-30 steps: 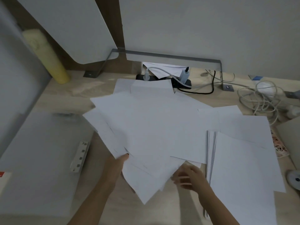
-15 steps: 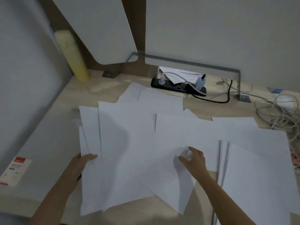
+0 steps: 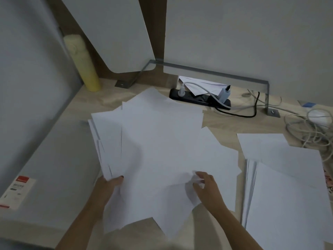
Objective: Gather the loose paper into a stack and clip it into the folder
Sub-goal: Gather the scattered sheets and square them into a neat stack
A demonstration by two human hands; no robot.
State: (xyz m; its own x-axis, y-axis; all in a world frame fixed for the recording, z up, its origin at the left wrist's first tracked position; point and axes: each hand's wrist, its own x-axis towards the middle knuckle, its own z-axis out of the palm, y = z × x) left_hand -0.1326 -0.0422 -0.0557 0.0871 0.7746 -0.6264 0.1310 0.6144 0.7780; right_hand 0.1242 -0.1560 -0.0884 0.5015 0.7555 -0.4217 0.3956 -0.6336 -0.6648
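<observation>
A loose pile of white sheets (image 3: 162, 145) lies fanned across the middle of the wooden desk. My left hand (image 3: 110, 184) grips the pile's left edge, thumb on top of the sheets. My right hand (image 3: 207, 186) pinches and crumples the top sheet near the pile's lower right. The grey folder (image 3: 50, 168) lies open at the left with a red-and-white label on it; the sheets overlap its right side and hide its clip. A second heap of white sheets (image 3: 288, 186) lies apart at the right.
A yellow bottle (image 3: 82, 64) stands in the back left corner. At the back sit a black power strip (image 3: 200, 99) with plugs, a grey metal bracket (image 3: 234, 77) and tangled white cables (image 3: 310, 130). Grey panels close off the back and left.
Both hands have drawn the fanned sheets leftward over the folder, covering its clip. The pile has separated from the heap at the right. My view has turned left.
</observation>
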